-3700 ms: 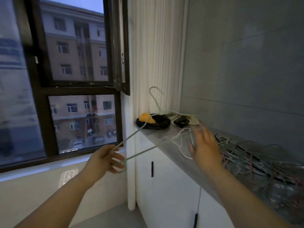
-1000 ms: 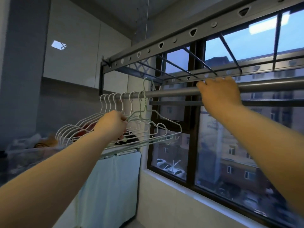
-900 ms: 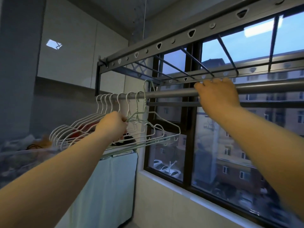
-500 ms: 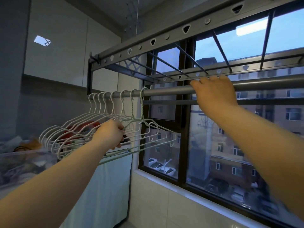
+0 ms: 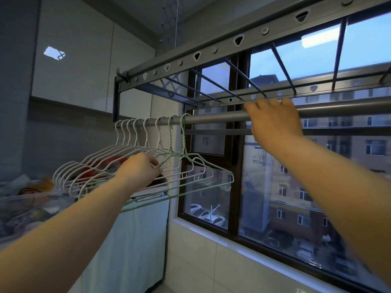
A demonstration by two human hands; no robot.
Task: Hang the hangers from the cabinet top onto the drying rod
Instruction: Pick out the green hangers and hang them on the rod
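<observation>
A grey drying rod runs across under a metal rack frame. Several pale wire hangers hang from its left part, hooks over the rod. The rightmost, a pale green hanger, has its hook over the rod too. My left hand grips this green hanger at its shoulder just below the twisted neck. My right hand is laid over the rod farther right, fingers curled on top of it.
The rack frame with holes and cross bars sits above the rod. A dark-framed window stands behind. Below left, a cluttered shelf with red and orange items and a pale cloth hanging down.
From the cabinet I turned to the rod with the green hanger. Over the last second its hook came down from above the rod onto it; my right hand stayed on the rod.
</observation>
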